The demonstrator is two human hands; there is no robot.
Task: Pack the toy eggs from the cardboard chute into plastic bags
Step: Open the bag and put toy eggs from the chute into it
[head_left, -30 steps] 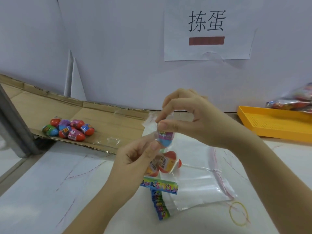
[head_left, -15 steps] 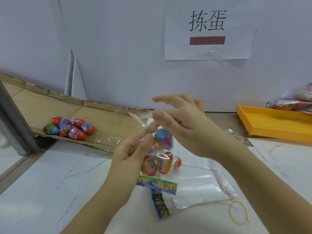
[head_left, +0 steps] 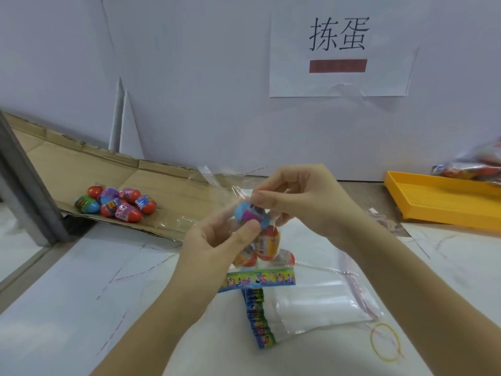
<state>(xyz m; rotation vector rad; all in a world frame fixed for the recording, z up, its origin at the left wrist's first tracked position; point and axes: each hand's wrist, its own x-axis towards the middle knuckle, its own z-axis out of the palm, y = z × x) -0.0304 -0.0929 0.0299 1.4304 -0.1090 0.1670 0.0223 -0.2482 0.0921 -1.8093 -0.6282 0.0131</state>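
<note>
**Q:** What sort of place is this?

**A:** A packing station in a small workshop. A printed paper sign [head_left: 339,50] is taped to a plain white partition [head_left: 203,90], above a cardboard chute [head_left: 162,191] holding toy eggs [head_left: 116,203].

**Q:** What else shows it?

**A:** On the white worktable [head_left: 81,308] lie stacked plastic bags [head_left: 320,302] and 1 rubber band [head_left: 385,340]. A yellow tray [head_left: 444,202] sits beyond them (filled bags [head_left: 471,169] at its far edge).

Bare white tabletop [head_left: 81,294] fronts the brown cardboard chute [head_left: 173,191]; a slanted grey metal post [head_left: 27,180] stands just left of its colourful toy eggs [head_left: 116,203].
</note>
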